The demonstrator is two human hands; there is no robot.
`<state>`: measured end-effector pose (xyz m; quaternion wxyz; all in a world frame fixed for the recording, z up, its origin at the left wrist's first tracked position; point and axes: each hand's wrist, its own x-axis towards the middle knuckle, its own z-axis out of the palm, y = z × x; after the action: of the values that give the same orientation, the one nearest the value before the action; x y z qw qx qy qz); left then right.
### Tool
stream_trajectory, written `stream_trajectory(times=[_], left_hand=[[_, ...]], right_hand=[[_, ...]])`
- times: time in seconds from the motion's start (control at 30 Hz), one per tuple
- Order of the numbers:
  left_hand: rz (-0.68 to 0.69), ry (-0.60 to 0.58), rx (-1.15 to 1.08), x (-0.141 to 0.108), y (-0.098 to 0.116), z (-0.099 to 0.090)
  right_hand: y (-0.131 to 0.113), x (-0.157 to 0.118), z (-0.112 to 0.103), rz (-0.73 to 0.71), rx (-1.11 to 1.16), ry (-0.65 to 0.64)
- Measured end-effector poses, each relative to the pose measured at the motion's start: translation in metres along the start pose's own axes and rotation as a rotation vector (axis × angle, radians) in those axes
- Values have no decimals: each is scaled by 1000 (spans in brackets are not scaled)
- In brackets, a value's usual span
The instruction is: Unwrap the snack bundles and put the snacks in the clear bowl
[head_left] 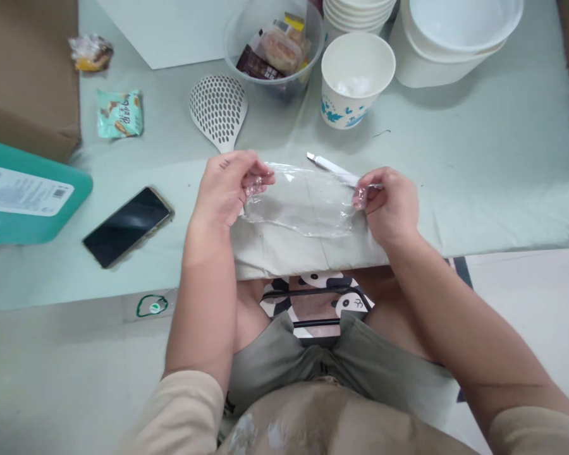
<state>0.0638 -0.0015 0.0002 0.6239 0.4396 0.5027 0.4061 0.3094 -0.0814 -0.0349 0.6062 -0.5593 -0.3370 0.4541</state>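
A clear plastic bag (306,202) is stretched sideways between my two hands, just above the table's front edge. My left hand (234,186) pinches its left end between thumb and fingers. At the opposite end, my right hand (389,201) is closed on the film. A white utility knife (332,167) lies on the cloth behind the bag, its right end close to my right fingers. Beyond my left hand rests a grey slotted skimmer (219,110), its handle hidden by that hand.
A phone (128,227), a teal snack packet (120,114) and a green container (33,196) are on the left. At the back stand a clear bowl (230,38) of wrapped snacks, a paper cup (358,69) and white tubs (427,63).
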Motion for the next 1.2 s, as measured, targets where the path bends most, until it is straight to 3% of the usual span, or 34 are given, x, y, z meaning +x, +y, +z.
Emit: stream_trajectory(times=[0.13, 0.27, 0.43, 0.6, 0.9, 1.2], left_hand=[[76, 31, 68, 3, -6, 2], [105, 78, 81, 5, -8, 2], [60, 11, 110, 3, -5, -2], [-22, -36, 199, 2, -4, -7], [56, -54, 207, -1, 1, -6], [144, -24, 187, 7, -7, -11]], right_hand=[[4, 0, -3, -56, -136, 34], [3, 2, -4, 39, -187, 26], [2, 1, -1, 77, -191, -14], [4, 0, -1, 11, -140, -60], [3, 1, -5, -121, -142, 67], [10, 5, -9, -134, -171, 78]])
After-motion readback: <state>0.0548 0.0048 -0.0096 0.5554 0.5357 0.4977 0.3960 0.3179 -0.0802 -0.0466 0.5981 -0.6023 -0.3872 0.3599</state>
